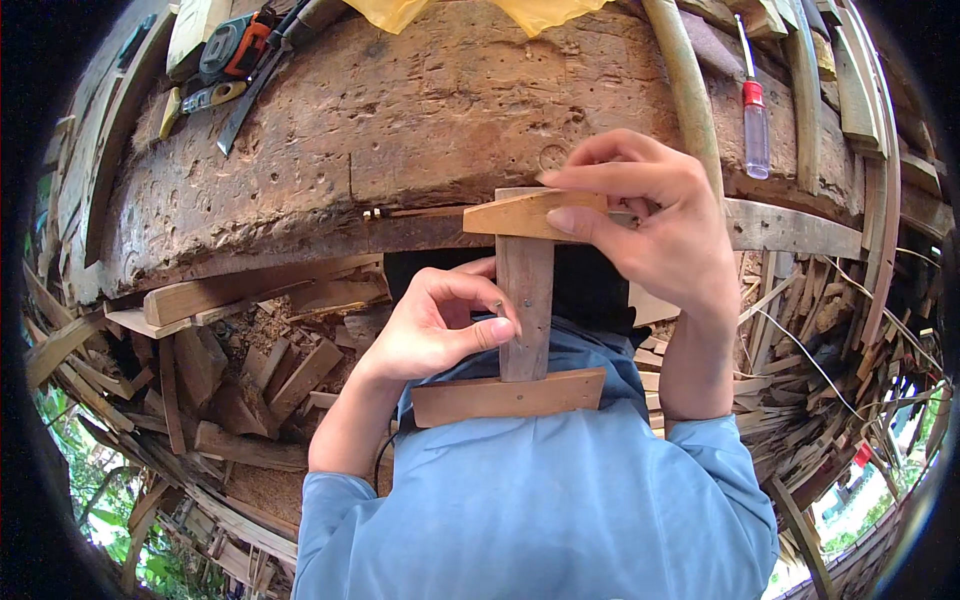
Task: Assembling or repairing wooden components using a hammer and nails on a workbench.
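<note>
An I-shaped piece of joined wood lies upright along my body: a greyish wooden strip (524, 285) runs between two crosspieces. My left hand (435, 325) is closed at the strip's left edge, its thumb and index fingertip in front and another finger passing behind. A tiny dark nail-like thing shows by the index fingertip, too small to be sure of. On the yellowish upper crosspiece (510, 215), my right hand (645, 215) is closed, with thumb and fingers on its right half. The lower crosspiece (510, 398) rests against my blue shirt; small nail heads show on it.
Beyond my hands stretches a thick, worn wooden bench (420, 120). A red-and-clear screwdriver (756, 130) lies at its right, a tape measure (228, 48) and a yellow-handled tool (200, 98) at its left. Below sit wood scraps (270, 380) and sawdust. Yellow plastic (470, 10) hangs over the far edge.
</note>
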Demonstrator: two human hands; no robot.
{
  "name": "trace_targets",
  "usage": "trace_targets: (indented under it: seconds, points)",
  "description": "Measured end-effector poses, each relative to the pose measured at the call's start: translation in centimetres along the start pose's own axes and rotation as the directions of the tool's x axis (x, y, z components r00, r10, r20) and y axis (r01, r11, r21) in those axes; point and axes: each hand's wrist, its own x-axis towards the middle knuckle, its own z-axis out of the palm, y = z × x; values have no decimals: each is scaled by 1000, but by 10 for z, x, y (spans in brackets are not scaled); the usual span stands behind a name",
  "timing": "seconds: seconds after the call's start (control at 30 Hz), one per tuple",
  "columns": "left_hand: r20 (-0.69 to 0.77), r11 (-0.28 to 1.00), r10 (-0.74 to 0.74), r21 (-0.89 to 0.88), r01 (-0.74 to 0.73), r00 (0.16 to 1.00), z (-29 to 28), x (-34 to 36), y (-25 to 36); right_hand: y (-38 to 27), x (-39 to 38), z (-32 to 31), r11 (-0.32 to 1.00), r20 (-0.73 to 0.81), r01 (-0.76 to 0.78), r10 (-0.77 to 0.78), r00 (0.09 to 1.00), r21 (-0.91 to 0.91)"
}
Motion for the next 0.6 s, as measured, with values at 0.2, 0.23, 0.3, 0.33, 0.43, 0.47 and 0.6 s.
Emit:
trace_targets:
  seconds: [0.2,0.23,0.3,0.33,0.43,0.47,0.6]
  points:
    - [-5,999,46,-22,-46,999,1,1,-4,0,7,-4,965,116,249,-239,964,-80]
    - [-7,999,48,-22,-48,999,1,0,-5,-1,8,-5,963,148,256,-241,959,-89]
    - [5,998,41,-46,-41,999,0,0,-7,-1,9,-4,960,152,267,-253,955,-79]
    - [5,998,43,-47,-42,999,-1,-1,-8,0,9,-3,959,153,275,-262,953,-70]
    - [2,1000,7,-28,-7,1000,-2,-2,-9,0,10,-2,962,144,270,-262,954,-35]
    - [4,1000,16,-23,-16,1000,-2,-2,-9,1,10,0,963,146,269,-261,954,-35]
    - [10,1000,28,-14,-28,1000,-1,-1,-4,2,11,6,958,93,286,-283,955,-13]
